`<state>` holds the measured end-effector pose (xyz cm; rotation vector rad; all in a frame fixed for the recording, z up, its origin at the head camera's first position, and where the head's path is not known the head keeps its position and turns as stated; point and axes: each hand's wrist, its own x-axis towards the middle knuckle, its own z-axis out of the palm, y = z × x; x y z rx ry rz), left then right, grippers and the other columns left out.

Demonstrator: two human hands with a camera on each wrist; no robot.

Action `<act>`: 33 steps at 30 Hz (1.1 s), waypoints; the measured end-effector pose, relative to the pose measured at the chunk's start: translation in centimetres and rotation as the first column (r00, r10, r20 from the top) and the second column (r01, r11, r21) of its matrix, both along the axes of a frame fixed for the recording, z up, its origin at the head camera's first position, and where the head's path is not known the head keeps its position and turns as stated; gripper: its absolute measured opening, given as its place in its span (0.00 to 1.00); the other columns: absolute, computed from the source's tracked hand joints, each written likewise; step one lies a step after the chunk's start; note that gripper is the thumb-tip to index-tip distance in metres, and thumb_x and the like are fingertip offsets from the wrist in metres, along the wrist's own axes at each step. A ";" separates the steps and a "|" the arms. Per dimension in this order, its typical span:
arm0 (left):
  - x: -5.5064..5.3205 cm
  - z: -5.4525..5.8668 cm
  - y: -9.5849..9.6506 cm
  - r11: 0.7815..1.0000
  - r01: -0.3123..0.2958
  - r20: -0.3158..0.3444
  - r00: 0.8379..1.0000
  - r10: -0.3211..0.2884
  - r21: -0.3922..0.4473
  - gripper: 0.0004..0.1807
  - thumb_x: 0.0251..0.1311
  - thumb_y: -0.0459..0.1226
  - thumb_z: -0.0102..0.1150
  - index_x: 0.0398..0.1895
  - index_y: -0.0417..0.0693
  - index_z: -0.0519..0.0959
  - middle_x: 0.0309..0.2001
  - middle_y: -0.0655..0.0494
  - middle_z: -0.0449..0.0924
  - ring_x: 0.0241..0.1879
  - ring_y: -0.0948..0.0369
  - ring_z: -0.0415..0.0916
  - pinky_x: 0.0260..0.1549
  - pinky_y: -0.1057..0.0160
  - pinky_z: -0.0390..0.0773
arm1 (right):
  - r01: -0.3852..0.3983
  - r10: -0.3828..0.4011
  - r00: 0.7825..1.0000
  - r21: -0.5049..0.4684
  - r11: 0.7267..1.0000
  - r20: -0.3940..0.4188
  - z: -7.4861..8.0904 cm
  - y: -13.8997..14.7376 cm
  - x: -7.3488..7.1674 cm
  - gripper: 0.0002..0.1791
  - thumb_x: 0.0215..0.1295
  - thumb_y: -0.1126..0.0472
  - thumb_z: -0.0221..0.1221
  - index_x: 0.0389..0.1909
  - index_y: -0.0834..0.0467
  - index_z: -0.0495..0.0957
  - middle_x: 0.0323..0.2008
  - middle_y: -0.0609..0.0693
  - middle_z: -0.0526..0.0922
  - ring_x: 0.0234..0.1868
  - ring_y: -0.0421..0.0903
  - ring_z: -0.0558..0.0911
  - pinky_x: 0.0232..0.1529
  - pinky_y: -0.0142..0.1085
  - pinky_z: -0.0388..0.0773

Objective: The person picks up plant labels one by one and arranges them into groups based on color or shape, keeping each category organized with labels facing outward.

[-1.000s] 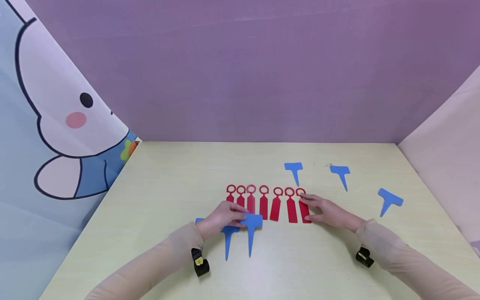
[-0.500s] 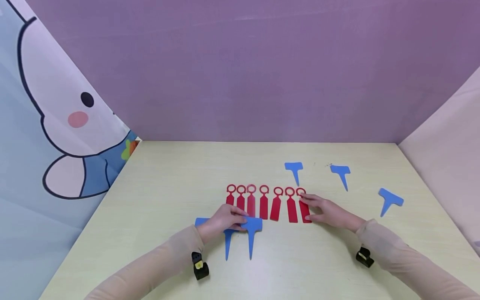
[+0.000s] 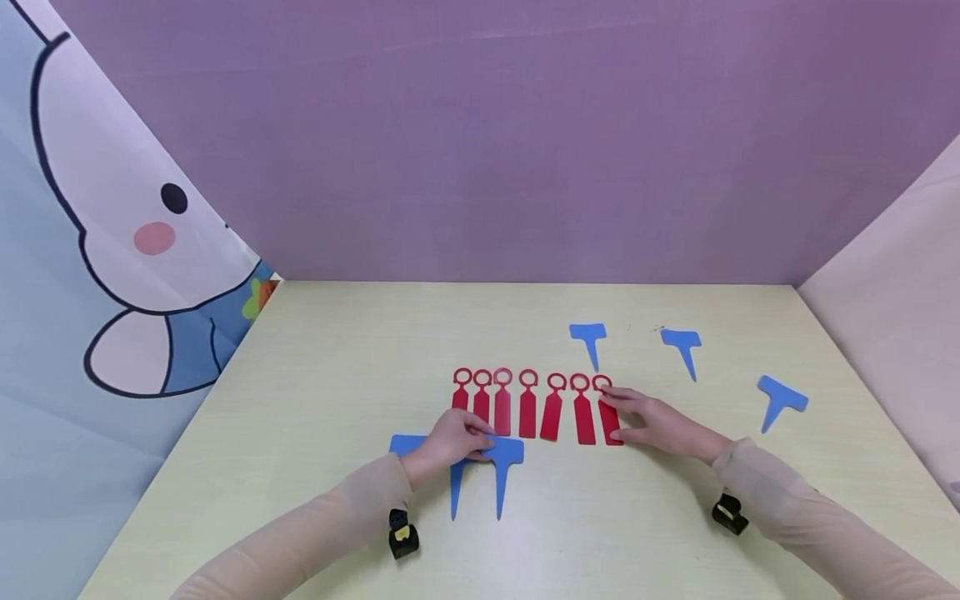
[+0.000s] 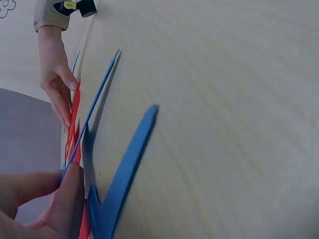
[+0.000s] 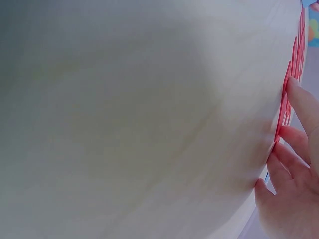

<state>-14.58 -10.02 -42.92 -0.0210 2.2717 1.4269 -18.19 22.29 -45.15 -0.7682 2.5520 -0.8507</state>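
My left hand (image 3: 450,440) pinches a T-shaped blue plant label (image 3: 504,451) by its head between thumb and fingers. In the left wrist view this label (image 4: 97,99) is tilted off the table, casting a shadow. Beside it lies a second blue label (image 4: 132,167); a third blue label (image 3: 405,444) is partly covered by my left wrist. Several red tags with ring tops stand in a row beyond. My right hand (image 3: 663,423), fingers spread, touches the rightmost red tag (image 3: 609,423), with fingertips near its ring and the thumb at its lower edge. In the right wrist view, that red tag (image 5: 282,109) lies at the fingertips.
Farther back on the pale table (image 3: 337,350) lie a blue label (image 3: 588,335) and another blue label (image 3: 681,342). One more blue label (image 3: 780,396) is beyond my right hand. A purple wall (image 3: 525,167) closes off the back, with a printed cloth (image 3: 45,467) at left.
My left hand has lowered slightly toward me with the pinched blue label, mostly in the first half second. My right hand and the red tags look unmoved.
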 end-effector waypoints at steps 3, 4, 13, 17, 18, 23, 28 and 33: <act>0.0 0.0 0.1 0.999 0.009 -0.040 0.999 -0.011 -0.042 0.07 0.50 0.30 0.60 0.32 0.33 0.79 0.20 0.52 0.75 0.19 0.61 0.78 0.25 0.66 0.79 | 0.001 -0.001 1.000 -0.002 1.000 0.002 0.0 0.0 0.0 0.33 0.52 0.58 0.62 0.60 0.63 0.64 0.62 0.59 0.60 0.62 0.61 0.57 0.54 0.47 0.66; 0.0 0.0 0.1 0.998 0.009 -0.048 0.999 -0.012 -0.056 0.07 0.50 0.30 0.61 0.31 0.34 0.79 0.19 0.52 0.75 0.19 0.61 0.77 0.25 0.67 0.79 | 0.001 -0.001 1.000 -0.003 1.000 0.004 0.0 0.0 0.0 0.33 0.52 0.58 0.62 0.60 0.63 0.64 0.62 0.59 0.60 0.62 0.61 0.57 0.54 0.47 0.66; -0.2 0.2 0.3 0.991 0.026 -0.128 0.991 -0.043 -0.129 0.05 0.49 0.31 0.62 0.28 0.36 0.79 0.18 0.53 0.77 0.16 0.62 0.76 0.23 0.68 0.78 | 0.000 0.000 1.000 0.005 1.000 -0.008 -0.1 0.0 -0.1 0.33 0.52 0.59 0.62 0.59 0.63 0.64 0.62 0.60 0.60 0.62 0.61 0.57 0.53 0.46 0.68; -0.2 0.2 0.3 0.989 0.035 -0.142 0.988 -0.056 -0.143 0.05 0.48 0.30 0.62 0.29 0.35 0.79 0.19 0.52 0.77 0.16 0.62 0.76 0.22 0.68 0.78 | 0.000 0.000 1.000 0.003 1.000 -0.005 -0.1 0.0 -0.1 0.33 0.52 0.58 0.62 0.60 0.63 0.64 0.62 0.60 0.60 0.62 0.61 0.57 0.53 0.46 0.68; -0.2 0.2 0.4 0.988 0.038 -0.143 0.988 -0.059 -0.148 0.05 0.48 0.30 0.62 0.29 0.35 0.79 0.19 0.52 0.77 0.16 0.63 0.76 0.22 0.68 0.78 | 0.000 0.000 1.000 0.002 1.000 -0.003 -0.2 0.0 -0.1 0.33 0.52 0.58 0.62 0.60 0.63 0.64 0.62 0.60 0.60 0.62 0.61 0.57 0.53 0.46 0.68; -0.3 0.1 0.4 0.979 0.057 -0.148 0.985 -0.088 -0.198 0.06 0.48 0.31 0.62 0.29 0.36 0.79 0.18 0.54 0.76 0.15 0.63 0.75 0.22 0.70 0.77 | -0.001 0.001 1.000 0.006 1.000 -0.001 -0.2 0.0 -0.1 0.33 0.52 0.59 0.62 0.60 0.63 0.64 0.62 0.60 0.60 0.62 0.61 0.57 0.53 0.46 0.68; -0.2 0.1 0.5 0.968 0.077 -0.163 0.980 -0.118 -0.239 0.06 0.48 0.31 0.62 0.29 0.37 0.79 0.18 0.55 0.75 0.15 0.64 0.74 0.21 0.70 0.76 | 0.000 0.000 1.000 0.006 1.000 0.004 -0.2 0.1 -0.1 0.33 0.52 0.58 0.62 0.60 0.63 0.63 0.62 0.60 0.60 0.62 0.61 0.57 0.53 0.46 0.68; -0.1 0.1 0.6 0.963 0.082 -0.165 0.978 -0.127 -0.255 0.05 0.48 0.31 0.62 0.29 0.37 0.79 0.18 0.55 0.75 0.15 0.64 0.73 0.21 0.71 0.76 | 0.007 -0.007 1.000 0.003 1.000 0.009 -0.2 0.1 -0.1 0.34 0.52 0.58 0.62 0.60 0.62 0.64 0.62 0.59 0.60 0.62 0.61 0.57 0.51 0.44 0.70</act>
